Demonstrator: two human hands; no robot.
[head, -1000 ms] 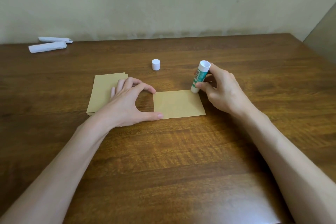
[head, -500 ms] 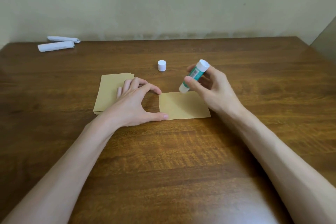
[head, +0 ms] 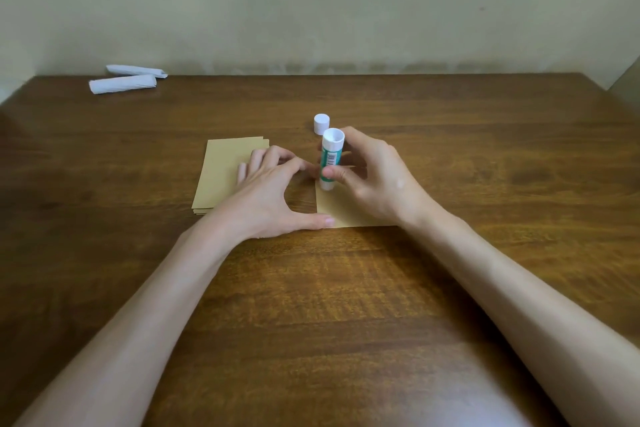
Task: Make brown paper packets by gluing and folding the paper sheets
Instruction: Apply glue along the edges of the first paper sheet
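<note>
From the head view, the right hand (head: 374, 177) wraps its thumb and fingers round a green-and-white glue stick (head: 330, 160), which stands nearly upright with its lower end on the single brown paper sheet (head: 346, 212) at about the sheet's 10 o'clock corner. The left hand (head: 273, 191) is spread wide. Its thumb presses the sheet's 7 o'clock corner, its forefinger reaches toward the far left corner, and its other fingers rest on the stack of brown sheets (head: 225, 177) lying at the sheet's 9 o'clock. The white cap (head: 321, 123) stands at 12 o'clock of the stick, just beyond it. Two white paper rolls (head: 123, 83) lie at the 10 o'clock corner of the wooden table (head: 485, 156), well apart from the work. The step in hand looks like gluing the sheet's left edge. To do it well, draw the stick toward 6 o'clock in one even stroke, close along the edge and with light pressure so the thin paper does not wrinkle. Keep the left thumb down so the sheet cannot slide, but lift it clear before the glue reaches it.
</note>
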